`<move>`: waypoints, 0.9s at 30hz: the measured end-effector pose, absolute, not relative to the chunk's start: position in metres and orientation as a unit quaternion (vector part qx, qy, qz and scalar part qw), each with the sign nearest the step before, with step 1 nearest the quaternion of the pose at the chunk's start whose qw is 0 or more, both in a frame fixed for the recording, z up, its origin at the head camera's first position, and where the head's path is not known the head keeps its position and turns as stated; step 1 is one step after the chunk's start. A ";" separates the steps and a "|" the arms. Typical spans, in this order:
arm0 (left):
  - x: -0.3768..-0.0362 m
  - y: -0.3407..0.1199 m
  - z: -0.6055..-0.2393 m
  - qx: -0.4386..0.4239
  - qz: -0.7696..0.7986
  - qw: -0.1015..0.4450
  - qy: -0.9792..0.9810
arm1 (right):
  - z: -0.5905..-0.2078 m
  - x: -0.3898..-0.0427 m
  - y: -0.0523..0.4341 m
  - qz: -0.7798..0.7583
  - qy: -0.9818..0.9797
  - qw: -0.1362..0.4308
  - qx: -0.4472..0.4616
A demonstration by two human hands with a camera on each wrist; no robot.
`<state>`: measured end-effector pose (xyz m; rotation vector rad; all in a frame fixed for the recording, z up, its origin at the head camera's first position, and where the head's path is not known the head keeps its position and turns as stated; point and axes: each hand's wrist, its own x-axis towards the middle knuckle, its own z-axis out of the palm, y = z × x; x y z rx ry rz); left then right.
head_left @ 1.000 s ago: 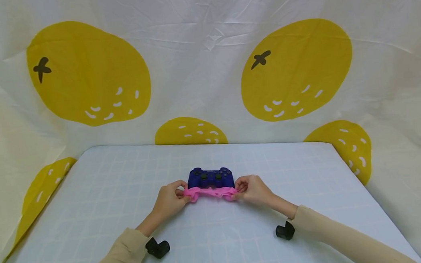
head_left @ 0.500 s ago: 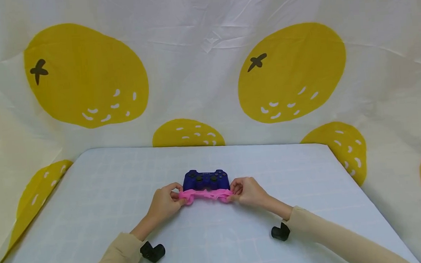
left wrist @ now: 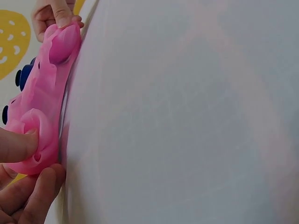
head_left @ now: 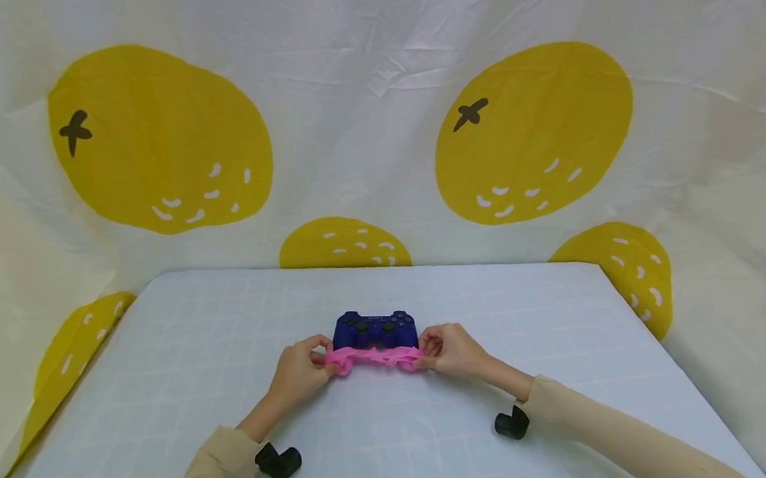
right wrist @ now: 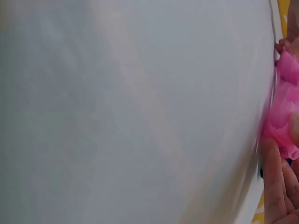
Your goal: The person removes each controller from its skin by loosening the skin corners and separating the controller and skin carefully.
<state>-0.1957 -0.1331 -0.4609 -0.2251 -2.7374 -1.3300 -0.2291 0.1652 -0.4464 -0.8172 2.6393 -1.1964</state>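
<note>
Both hands, left (head_left: 297, 372) and right (head_left: 452, 350), pinch the ends of the pink skin (head_left: 373, 357), stretched just in front of the gamepad (head_left: 375, 329) on the desk (head_left: 561, 345). Uneven pull could slip one grip, or nudge the gamepad away.

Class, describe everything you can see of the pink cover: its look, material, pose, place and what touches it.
The pink cover looks like soft, rubbery silicone, bright pink with moulded bulges and round holes. It is limp and stretched sideways, low over the table, just in front of the blue controller. The left hand pinches its left end, thumb pressed into a hole; the right hand pinches its right end. Whether it touches the controller is unclear.
</note>
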 end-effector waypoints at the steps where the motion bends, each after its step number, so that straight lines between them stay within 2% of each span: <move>1: -0.194 -0.132 -0.461 -0.072 -0.434 0.045 -0.897 | -0.447 -0.229 0.166 -0.397 0.875 0.065 -0.270; 10: -0.190 -0.129 -0.461 -0.059 -0.428 0.054 -0.900 | -0.446 -0.224 0.164 -0.407 0.875 0.063 -0.256; 27: -0.195 -0.127 -0.461 -0.058 -0.433 0.060 -0.897 | -0.445 -0.227 0.165 -0.392 0.872 0.055 -0.286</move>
